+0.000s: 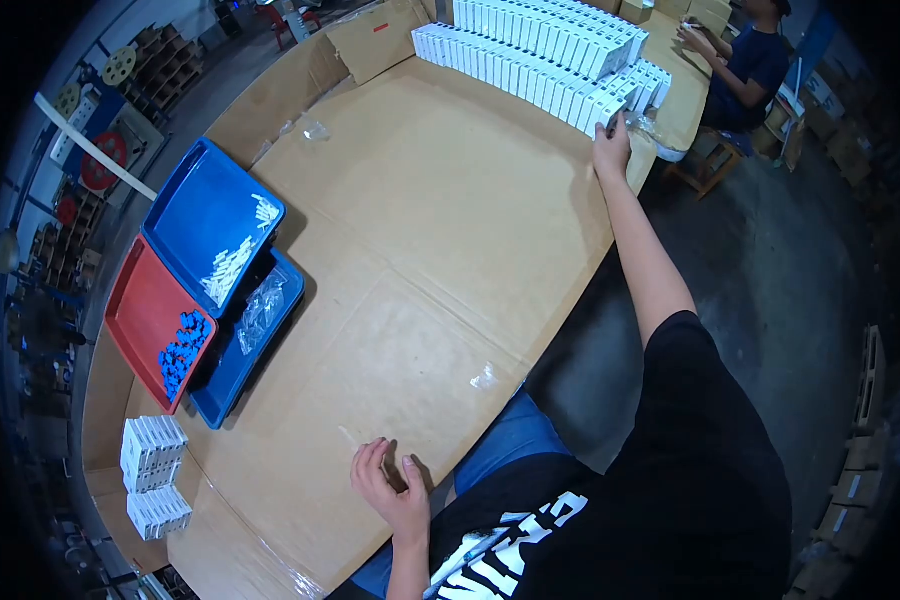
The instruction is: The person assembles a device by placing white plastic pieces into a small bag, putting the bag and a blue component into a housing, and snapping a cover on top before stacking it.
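At the far left, two small groups of white blocks [154, 452] stand one just beside the other near the edge of the cardboard [400, 250] that covers the table. Above them lies a red tray [148, 290], tilted, with a heap of blue pieces [181, 352] gathered along its right side. A blue tray [202, 195] touches its upper edge and holds slim white pieces [228, 268], likewise toward the right. Partly under both sits a lower tray [224, 388], also blue, with clear bags [261, 312] in it. Farther right, the left hand [395, 495] is at the near edge of the table, empty, its fingers spread and loosely bent. A scrap of film [484, 377] lies beyond it. At the top, long rows of white boxes [530, 75] stand packed upright side by side, some in a second layer. The right hand [613, 155] reaches to their right end — thumb and fingers bent about the last box or so, though at this distance I cannot tell whether they grip it. Past the table's corner, a co-worker [755, 75] sits near a wooden stool [708, 168].
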